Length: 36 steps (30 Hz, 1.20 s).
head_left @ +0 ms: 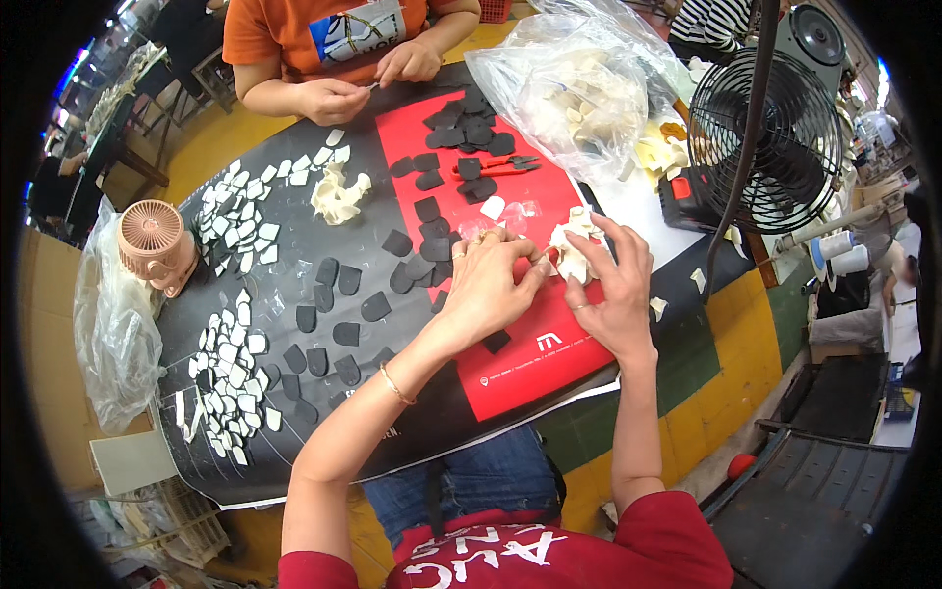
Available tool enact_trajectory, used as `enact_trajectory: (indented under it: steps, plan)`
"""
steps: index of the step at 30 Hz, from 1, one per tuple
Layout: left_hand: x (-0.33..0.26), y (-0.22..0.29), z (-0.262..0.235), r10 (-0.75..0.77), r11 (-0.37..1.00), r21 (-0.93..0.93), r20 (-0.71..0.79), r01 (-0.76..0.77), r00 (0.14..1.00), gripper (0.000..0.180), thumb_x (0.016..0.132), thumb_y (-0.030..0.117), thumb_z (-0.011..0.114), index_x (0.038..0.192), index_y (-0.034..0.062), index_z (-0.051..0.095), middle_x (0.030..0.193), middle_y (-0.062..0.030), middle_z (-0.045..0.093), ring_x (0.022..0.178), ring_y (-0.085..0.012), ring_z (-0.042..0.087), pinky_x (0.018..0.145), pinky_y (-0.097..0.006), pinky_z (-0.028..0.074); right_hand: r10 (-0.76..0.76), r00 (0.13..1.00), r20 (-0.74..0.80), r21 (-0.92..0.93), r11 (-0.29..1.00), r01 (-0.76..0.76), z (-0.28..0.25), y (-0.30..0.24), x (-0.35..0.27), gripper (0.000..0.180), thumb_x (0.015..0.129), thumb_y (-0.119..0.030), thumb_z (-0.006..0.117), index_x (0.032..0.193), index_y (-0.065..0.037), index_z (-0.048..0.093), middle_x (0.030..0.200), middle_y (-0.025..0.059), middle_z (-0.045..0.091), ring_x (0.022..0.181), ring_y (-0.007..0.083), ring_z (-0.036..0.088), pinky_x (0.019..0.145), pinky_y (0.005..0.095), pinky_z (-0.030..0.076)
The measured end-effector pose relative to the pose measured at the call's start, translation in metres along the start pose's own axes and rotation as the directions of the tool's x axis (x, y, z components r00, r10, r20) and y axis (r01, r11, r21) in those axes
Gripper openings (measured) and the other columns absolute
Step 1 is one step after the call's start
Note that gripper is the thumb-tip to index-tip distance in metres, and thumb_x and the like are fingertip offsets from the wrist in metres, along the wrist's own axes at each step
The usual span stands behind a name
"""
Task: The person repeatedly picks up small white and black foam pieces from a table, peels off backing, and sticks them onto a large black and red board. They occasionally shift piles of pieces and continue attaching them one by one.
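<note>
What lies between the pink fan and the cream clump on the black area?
Scattered white pieces lie between fan and clump, in the head view.

Left forearm (363, 407): is stretched forward, slanted rightward.
Left hand (491, 280): back is turned upward; fingers are bent.
Right forearm (639, 422): is held nearly straight ahead.
Right hand (613, 285): fingers are parted, thumb held away.

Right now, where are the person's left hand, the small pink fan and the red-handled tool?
Left hand (491, 278): head view, back of the hand.
Small pink fan (154, 231): head view, round grille.
Red-handled tool (511, 163): head view, near the joint.
</note>
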State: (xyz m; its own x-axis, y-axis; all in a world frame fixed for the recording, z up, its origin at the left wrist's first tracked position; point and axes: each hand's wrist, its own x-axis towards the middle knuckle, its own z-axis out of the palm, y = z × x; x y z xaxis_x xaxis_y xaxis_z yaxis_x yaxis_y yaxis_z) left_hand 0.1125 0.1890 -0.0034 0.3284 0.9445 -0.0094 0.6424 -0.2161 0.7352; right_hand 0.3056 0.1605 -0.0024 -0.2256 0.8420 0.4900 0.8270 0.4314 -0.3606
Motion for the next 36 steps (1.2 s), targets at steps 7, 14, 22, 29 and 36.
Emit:
enact_trajectory:
  steps: [7,14,22,29,36]
  plan:
    - [-0.012,0.006,-0.005,0.169,0.983,0.088,-0.088,-0.161,0.982,0.025,0.091,0.031,0.067,0.092,0.0060,0.069,0.103,-0.0148,0.060,0.105,-0.0315,0.055,0.099,-0.045,0.033,-0.022,1.000,-0.011,-0.227,0.974,0.019,0.019,0.015,0.006,0.018,0.079,-0.017,0.076,0.097,-0.013,0.073,0.133,0.0096,0.056,0.125,0.0303,0.049,0.103,0.0443,0.038]
    - [-0.076,-0.002,-0.040,0.314,0.949,0.141,-0.357,-0.282,0.880,0.018,0.076,0.014,0.082,0.093,0.0164,0.076,0.105,-0.0054,0.063,0.100,-0.0250,0.057,0.089,-0.040,0.039,0.107,0.994,-0.029,-0.099,0.989,-0.109,-0.003,0.013,0.000,0.040,0.080,-0.012,0.073,0.119,-0.006,0.069,0.140,0.0124,0.052,0.131,0.0335,0.043,0.110,0.0480,0.034]
    - [-0.162,-0.022,-0.046,0.821,0.403,0.877,-0.218,-0.264,0.528,0.012,0.084,0.026,0.069,0.093,0.0199,0.074,0.106,0.0122,0.065,0.094,-0.0033,0.056,0.099,-0.035,0.035,0.052,0.796,0.603,0.782,0.156,-0.603,-0.019,-0.074,-0.046,0.038,0.098,-0.018,0.066,0.128,0.002,0.058,0.095,0.0085,0.069,0.073,0.0126,0.068,0.065,0.0193,0.048]
    - [-0.194,-0.038,-0.049,0.809,0.238,0.955,-0.094,-0.178,0.580,0.020,0.085,0.040,0.069,0.103,0.0335,0.075,0.110,0.0157,0.060,0.100,-0.0056,0.052,0.102,-0.041,0.030,0.011,0.564,0.826,0.564,-0.047,-0.825,-0.012,-0.122,-0.056,0.067,0.090,0.000,0.070,0.147,0.001,0.035,0.096,0.0085,0.069,0.084,0.0132,0.068,0.080,0.0289,0.057]
    - [-0.208,-0.042,-0.032,0.771,0.422,0.892,-0.261,-0.159,0.581,0.019,0.090,0.034,0.060,0.096,0.0217,0.073,0.104,0.0153,0.066,0.097,-0.0008,0.056,0.112,-0.038,0.028,-0.063,0.585,0.808,0.587,0.150,-0.795,0.000,-0.124,-0.062,0.054,0.090,0.002,0.068,0.140,0.003,0.047,0.100,0.0087,0.070,0.090,0.0129,0.068,0.082,0.0286,0.057]
